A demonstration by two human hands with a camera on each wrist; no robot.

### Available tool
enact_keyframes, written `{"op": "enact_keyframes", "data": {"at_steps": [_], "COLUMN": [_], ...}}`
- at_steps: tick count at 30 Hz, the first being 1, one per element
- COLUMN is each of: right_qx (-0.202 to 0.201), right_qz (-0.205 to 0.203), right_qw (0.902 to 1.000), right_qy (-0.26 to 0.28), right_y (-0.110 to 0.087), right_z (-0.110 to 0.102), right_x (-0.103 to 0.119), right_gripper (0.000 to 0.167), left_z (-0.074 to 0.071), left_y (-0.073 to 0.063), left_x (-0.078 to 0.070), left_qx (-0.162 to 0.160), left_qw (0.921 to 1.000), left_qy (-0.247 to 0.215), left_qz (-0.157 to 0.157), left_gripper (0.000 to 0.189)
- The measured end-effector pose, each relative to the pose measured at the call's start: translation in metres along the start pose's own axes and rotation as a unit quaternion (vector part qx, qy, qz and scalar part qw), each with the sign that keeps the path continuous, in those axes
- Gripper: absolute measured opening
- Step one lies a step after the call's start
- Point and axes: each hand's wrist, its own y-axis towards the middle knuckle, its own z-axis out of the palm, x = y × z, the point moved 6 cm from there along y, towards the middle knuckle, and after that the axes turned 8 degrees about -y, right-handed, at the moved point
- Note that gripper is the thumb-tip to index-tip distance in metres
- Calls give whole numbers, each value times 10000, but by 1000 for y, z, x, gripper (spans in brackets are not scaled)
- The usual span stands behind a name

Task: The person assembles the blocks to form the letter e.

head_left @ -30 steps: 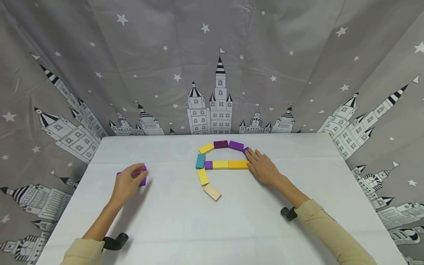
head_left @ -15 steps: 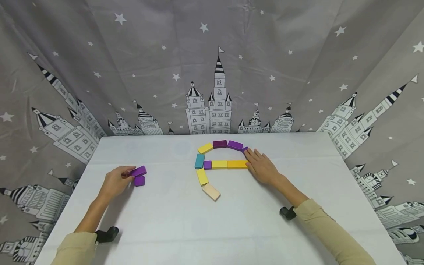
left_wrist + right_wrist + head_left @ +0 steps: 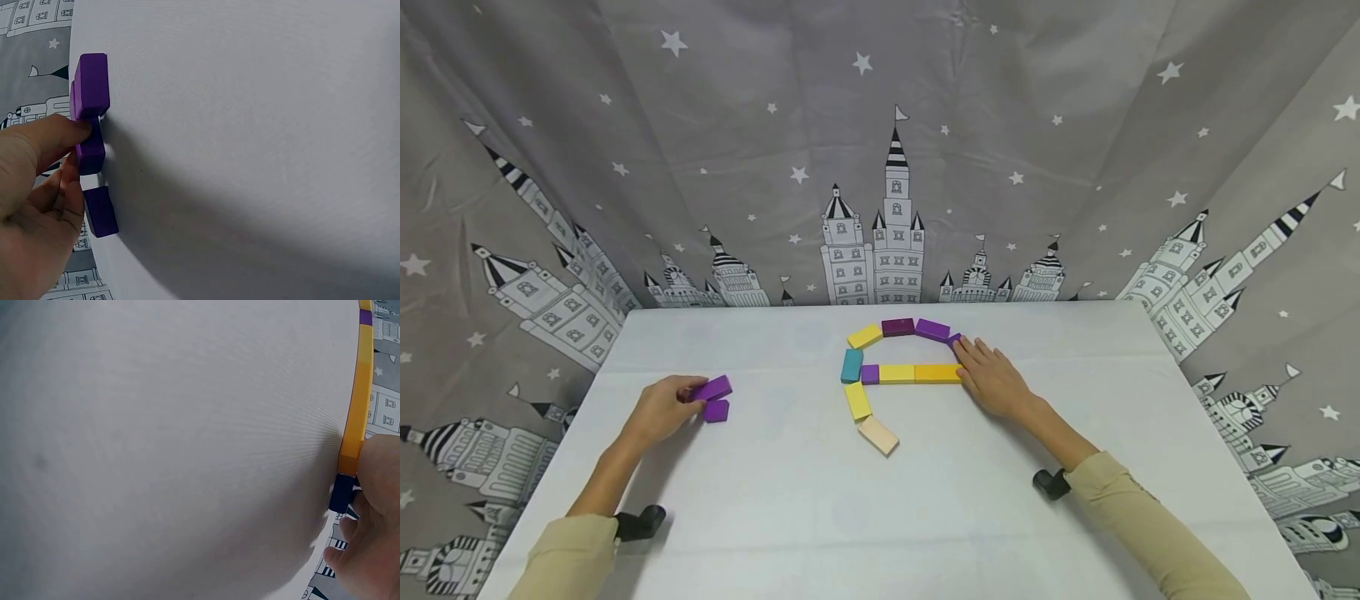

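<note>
At the left of the table, my left hand (image 3: 660, 410) pinches a purple block with thumb and fingers; the middle purple block (image 3: 91, 153) shows right under the thumb in the left wrist view. A longer purple block (image 3: 95, 84) and a small purple block (image 3: 101, 212) lie beside it. My right hand (image 3: 996, 382) lies with straight fingers over the right end of a block outline. Its fingertips touch a small purple block (image 3: 954, 339), and its palm edge covers the end of an orange block (image 3: 937, 373). In the right wrist view a dark blue block (image 3: 341, 494) sits by its fingers.
The outline curves left through a purple block (image 3: 932, 330), a maroon block (image 3: 898, 327), a yellow block (image 3: 865, 336), a teal block (image 3: 852, 366) and a plain wood block (image 3: 878, 436). A white cloth covers the table (image 3: 805, 517); a grey castle curtain (image 3: 737, 167) hangs behind.
My left hand has drawn back to the left from above the purple blocks, uncovering two of them, and now pinches at their left side. The right hand has stayed in place.
</note>
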Motion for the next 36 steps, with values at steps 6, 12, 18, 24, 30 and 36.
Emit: {"op": "enact_keyframes", "data": {"at_steps": [6,12,18,24,30,36], "right_qx": [8,-40,-78,-97,1,55], "right_qz": [-6,0,-51,-64,-46,-23], "right_qw": [10000,10000,10000,9999,10000,10000], "right_qy": [22,11,-8,33,-30,-53], "right_y": [0,-1,-1,-1,-1,-1], "right_z": [0,-1,-2,-3,-4,-3], "right_x": [-1,0,0,1,2,3], "right_gripper": [56,56,56,55,56,56], "left_z": [-5,-3,12,37,72,105], "left_y": [4,7,7,6,0,-11], "left_x": [-9,-36,-75,-114,-149,-185], "left_qx": [-205,-333,-262,-180,302,837], "left_qw": [9997,9977,9932,9825,9770,9621], "left_qy": [-25,-245,-404,-688,-871,-955], "left_qz": [151,537,1059,1719,1922,2412], "left_gripper": [43,40,38,35,37,39]}}
